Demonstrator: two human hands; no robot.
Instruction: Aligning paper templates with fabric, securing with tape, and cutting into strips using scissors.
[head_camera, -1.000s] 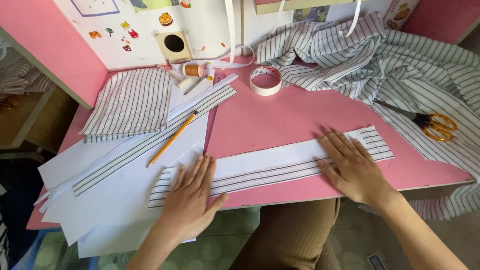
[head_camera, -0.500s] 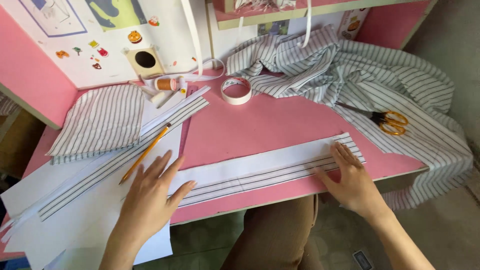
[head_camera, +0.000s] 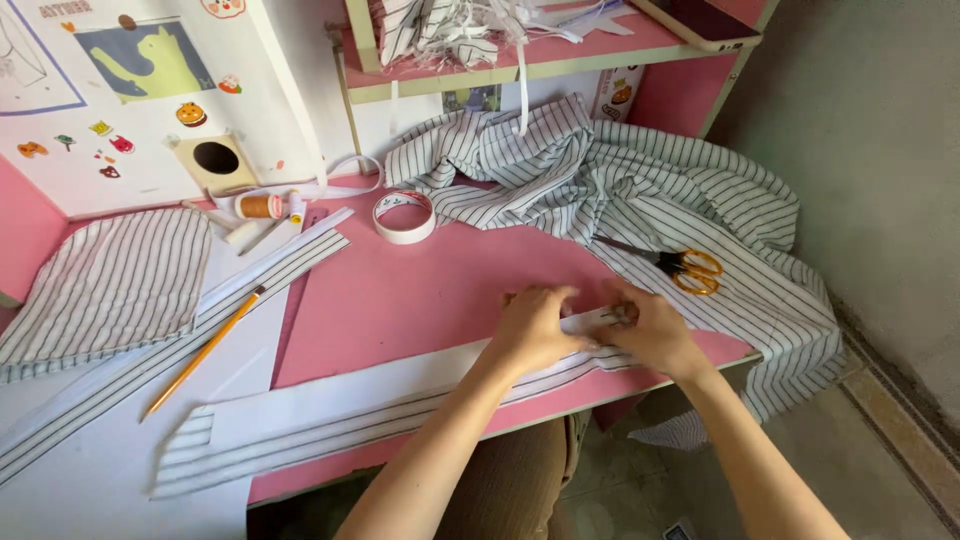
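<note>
Both hands meet on the right end of the long striped fabric strip (head_camera: 400, 400) — left hand (head_camera: 535, 325) and right hand (head_camera: 650, 335) apparently pinching it, fingers curled. Orange-handled scissors (head_camera: 690, 268) lie at two o'clock — on the striped cloth (head_camera: 640, 190).

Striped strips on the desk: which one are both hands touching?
The long strip along the front desk edge, under both hands; the other strip lies untouched beside the pencil.

We see a long white strip (head_camera: 330, 405) edged with striped fabric, lying flat and slanting across the pink desk's near edge, its right end pinched under both hands.
</note>
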